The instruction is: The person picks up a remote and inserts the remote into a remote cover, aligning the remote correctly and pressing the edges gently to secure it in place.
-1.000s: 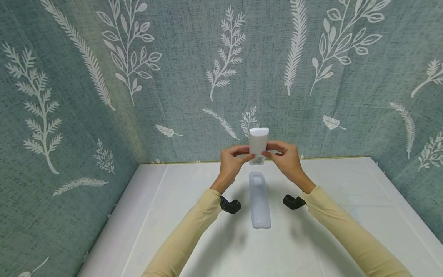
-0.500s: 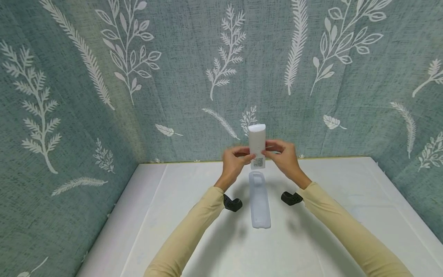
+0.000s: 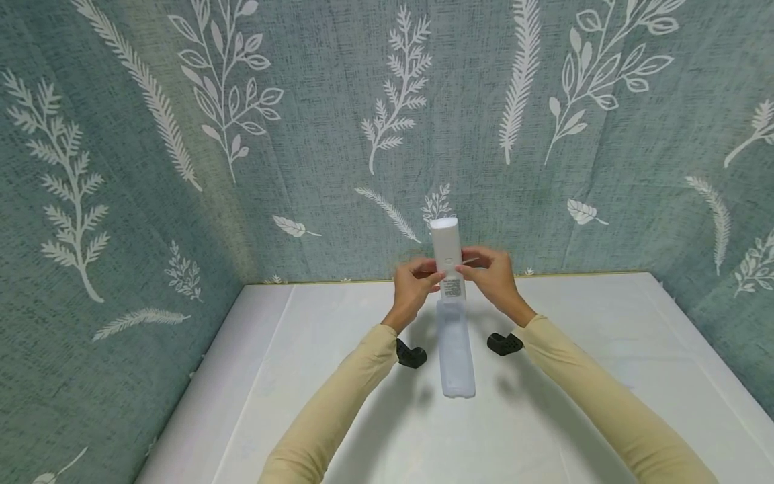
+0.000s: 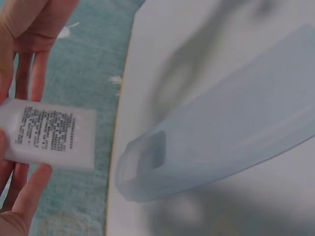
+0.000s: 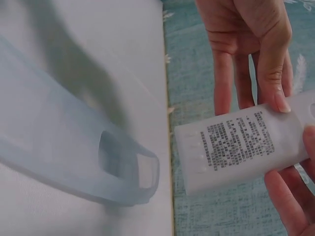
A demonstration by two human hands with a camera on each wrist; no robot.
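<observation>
A white remote control [image 3: 446, 245] is held up over the far end of the table, its back with a printed label facing me. My left hand [image 3: 410, 290] pinches its left edge between thumb and fingers. On the opposite edge my right hand [image 3: 492, 274] grips it the same way. Below lies a long translucent silicone remote cover [image 3: 457, 356], pointing lengthwise away from me. Both wrist views show the label end of the remote [image 4: 83, 140] close to the cover's far end, where there is a cut-out. The remote's front side is hidden.
A white-covered table [image 3: 338, 302] carries the cover. Behind it and at the sides hangs a green-grey cloth [image 3: 326, 134] with white leaf prints. A black wrist mount [image 3: 411, 356] juts from the left sleeve, another black mount [image 3: 504, 344] from the right.
The remote has tilted so that more of its labelled back shows, and its lower end has come down towards the cover. Both hands have moved slightly with it, keeping their hold.
</observation>
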